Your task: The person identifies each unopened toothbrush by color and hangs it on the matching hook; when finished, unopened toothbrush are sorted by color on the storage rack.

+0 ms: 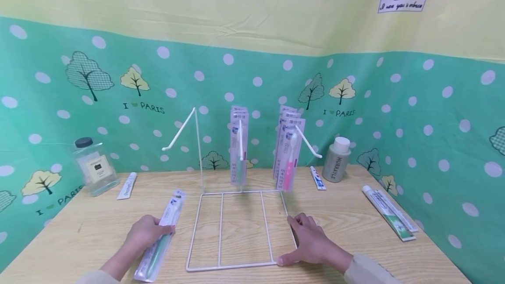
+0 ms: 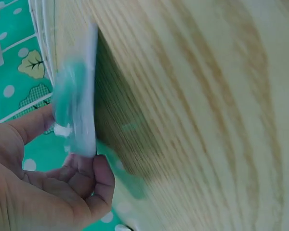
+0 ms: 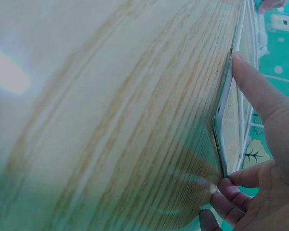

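My left hand (image 1: 145, 233) holds a packaged toothbrush (image 1: 158, 249) with a green handle, thumb on one side and fingers on the other. The left wrist view shows the pack (image 2: 82, 106) edge-on and blurred, between thumb and fingers. Right of it stands a white wire display rack (image 1: 232, 268) with a flat base and three prongs. My right hand (image 1: 311, 243) grips the base's front right corner, thumb at the front bar and fingers along the side. Packaged toothbrushes (image 1: 239, 165) hang on the middle prong, and several pink-handled ones (image 1: 289, 165) on the right prong. The left prong (image 1: 179, 129) is bare.
At the back left stand a glass bottle (image 1: 96, 168) with a black cap and a small white tube (image 1: 127, 186). A small toothpaste tube (image 1: 318, 179), a grey bottle (image 1: 337, 161) and a green-white toothpaste tube (image 1: 388, 214) lie or stand to the right. Printed cloth lines the back and right.
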`<state>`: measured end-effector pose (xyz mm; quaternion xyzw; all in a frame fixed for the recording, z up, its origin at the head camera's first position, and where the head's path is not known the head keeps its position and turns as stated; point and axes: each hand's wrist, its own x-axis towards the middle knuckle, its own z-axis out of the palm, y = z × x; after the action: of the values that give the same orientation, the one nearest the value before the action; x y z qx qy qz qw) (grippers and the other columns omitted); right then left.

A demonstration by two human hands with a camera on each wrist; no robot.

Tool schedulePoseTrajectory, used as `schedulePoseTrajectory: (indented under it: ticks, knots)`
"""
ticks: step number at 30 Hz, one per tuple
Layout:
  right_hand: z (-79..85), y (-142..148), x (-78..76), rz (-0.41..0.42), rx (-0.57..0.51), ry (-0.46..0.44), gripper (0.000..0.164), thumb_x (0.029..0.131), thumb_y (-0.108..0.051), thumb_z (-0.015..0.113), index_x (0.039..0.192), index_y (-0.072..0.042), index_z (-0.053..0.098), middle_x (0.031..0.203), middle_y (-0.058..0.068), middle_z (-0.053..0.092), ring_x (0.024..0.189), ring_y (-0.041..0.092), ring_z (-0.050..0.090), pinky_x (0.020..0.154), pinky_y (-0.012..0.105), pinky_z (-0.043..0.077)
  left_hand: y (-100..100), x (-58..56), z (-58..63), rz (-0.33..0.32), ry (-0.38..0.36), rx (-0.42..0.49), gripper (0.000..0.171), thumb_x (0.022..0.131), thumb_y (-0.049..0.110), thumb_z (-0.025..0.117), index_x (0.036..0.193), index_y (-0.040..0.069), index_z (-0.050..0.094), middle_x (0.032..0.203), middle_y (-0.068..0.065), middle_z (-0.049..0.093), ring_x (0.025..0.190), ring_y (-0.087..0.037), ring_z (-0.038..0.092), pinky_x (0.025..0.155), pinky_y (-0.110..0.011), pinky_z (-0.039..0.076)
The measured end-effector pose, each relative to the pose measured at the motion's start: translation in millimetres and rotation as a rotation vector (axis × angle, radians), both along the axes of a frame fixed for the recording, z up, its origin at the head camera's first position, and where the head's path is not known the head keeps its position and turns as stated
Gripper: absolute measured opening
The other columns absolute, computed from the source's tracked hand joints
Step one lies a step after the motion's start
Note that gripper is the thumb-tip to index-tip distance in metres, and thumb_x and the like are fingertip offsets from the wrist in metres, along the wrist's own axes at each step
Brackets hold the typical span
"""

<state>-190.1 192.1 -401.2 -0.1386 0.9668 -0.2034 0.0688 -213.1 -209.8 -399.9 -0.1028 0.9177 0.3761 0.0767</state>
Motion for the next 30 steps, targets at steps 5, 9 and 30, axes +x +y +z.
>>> schedulePoseTrajectory:
  ticks: [5,9,30]
  knots:
    - [0.5,0,-0.3,-0.003,0.001,-0.010,0.115,0.054,-0.069,0.070,0.137,0.003,0.035,0.120,0.013,0.040,0.108,0.029,0.037,0.089,0.055,0.034,0,-1.1,3.5,-0.003,0.022,0.031,0.060,0.075,0.032,0.072,0.105,-0.016,0.053,0.082,-0.013,0.058,0.068,-0.020,0.054,0.055,-0.029,0.047]
    - [1.2,0,0.1,-0.002,0.006,-0.012,0.115,0.054,-0.069,0.070,0.137,0.003,0.034,0.121,0.013,0.039,0.109,0.029,0.037,0.090,0.055,0.034,0,-2.4,10.7,-0.017,0.056,0.020,0.069,0.073,0.038,0.073,0.111,-0.014,0.050,0.088,-0.014,0.058,0.072,-0.021,0.054,0.057,-0.030,0.046]
    - [1.0,1,0.4,0.012,0.003,-0.004,0.114,0.055,-0.068,0.070,0.136,0.004,0.035,0.120,0.013,0.040,0.107,0.029,0.037,0.087,0.054,0.035,73,15.7,62.3,-0.084,0.207,0.251,0.052,0.071,0.026,0.077,0.110,-0.001,0.055,0.081,-0.008,0.065,0.066,-0.017,0.061,0.056,-0.033,0.053]
